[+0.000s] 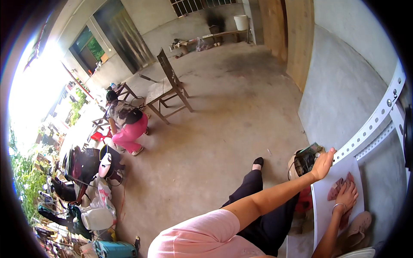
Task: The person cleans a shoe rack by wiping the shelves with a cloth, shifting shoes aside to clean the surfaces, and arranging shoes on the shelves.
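Note:
My left hand [322, 165] is at the near end of a white perforated metal shelf frame [369, 130], its fingers bent against the frame and partly hidden. Lower down, my right hand [346, 195], with a bracelet at the wrist, is closed over a dusty-pink shoe [335, 190] lying on the white shelf board [321, 210]. More of the pink footwear shows beyond and beneath my fingers. Close by my right forearm lies a tan shoe [360, 224].
A cardboard box [295, 165] of dark items stands beside the shelf. Across the concrete floor are a wooden chair [165, 89] and a crouching person in pink trousers [129, 131]. A scooter [81, 165], a white jug [97, 219] and a blue container [115, 249] line the left.

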